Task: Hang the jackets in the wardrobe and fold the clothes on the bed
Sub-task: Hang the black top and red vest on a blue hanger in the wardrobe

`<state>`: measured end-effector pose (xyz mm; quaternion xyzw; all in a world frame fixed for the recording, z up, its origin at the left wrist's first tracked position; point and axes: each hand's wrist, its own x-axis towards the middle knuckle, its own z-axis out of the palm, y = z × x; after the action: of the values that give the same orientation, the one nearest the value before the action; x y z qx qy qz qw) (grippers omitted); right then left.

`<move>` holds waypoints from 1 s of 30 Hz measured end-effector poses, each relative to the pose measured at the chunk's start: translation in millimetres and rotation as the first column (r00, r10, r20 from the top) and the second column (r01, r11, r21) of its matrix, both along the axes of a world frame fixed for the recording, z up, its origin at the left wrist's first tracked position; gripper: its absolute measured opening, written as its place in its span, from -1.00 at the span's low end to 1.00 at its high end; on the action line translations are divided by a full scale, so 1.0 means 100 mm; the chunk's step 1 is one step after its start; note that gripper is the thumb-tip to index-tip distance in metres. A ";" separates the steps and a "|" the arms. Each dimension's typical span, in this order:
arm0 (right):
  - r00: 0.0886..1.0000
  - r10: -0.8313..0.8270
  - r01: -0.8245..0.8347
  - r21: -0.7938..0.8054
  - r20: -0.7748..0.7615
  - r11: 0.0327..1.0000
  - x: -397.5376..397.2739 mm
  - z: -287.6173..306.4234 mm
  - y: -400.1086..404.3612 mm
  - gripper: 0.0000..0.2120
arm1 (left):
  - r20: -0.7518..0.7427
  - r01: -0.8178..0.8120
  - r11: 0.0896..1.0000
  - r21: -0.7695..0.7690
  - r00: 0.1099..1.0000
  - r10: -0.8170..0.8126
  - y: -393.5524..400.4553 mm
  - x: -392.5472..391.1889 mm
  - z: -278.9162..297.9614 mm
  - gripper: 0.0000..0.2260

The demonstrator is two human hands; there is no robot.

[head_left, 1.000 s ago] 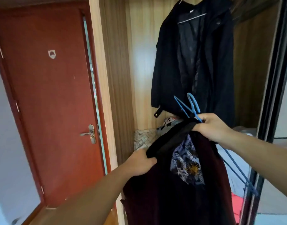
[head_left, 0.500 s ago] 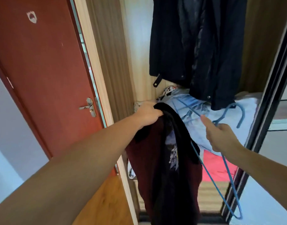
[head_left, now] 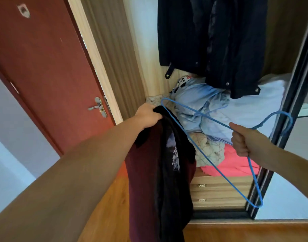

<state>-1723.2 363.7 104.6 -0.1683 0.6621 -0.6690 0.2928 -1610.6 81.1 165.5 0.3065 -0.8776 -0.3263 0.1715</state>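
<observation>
Your left hand grips the black collar of the maroon jacket, which hangs down in front of the open wardrobe. Your right hand is closed round the blue hanger, held tilted beside the jacket. A dark jacket hangs inside, above heaped bedding.
</observation>
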 end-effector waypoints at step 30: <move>0.755 0.121 0.194 0.395 -0.644 0.898 0.51 0.47 -0.30 -0.46 | -0.089 0.274 0.862 -0.427 0.936 -0.341 0.75 0.00 0.66 -0.90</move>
<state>-1672.7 333.6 152.0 -0.3075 0.8583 -0.4065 0.0594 -1610.7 156.3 231.7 0.0922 -0.9470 -0.1831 0.2475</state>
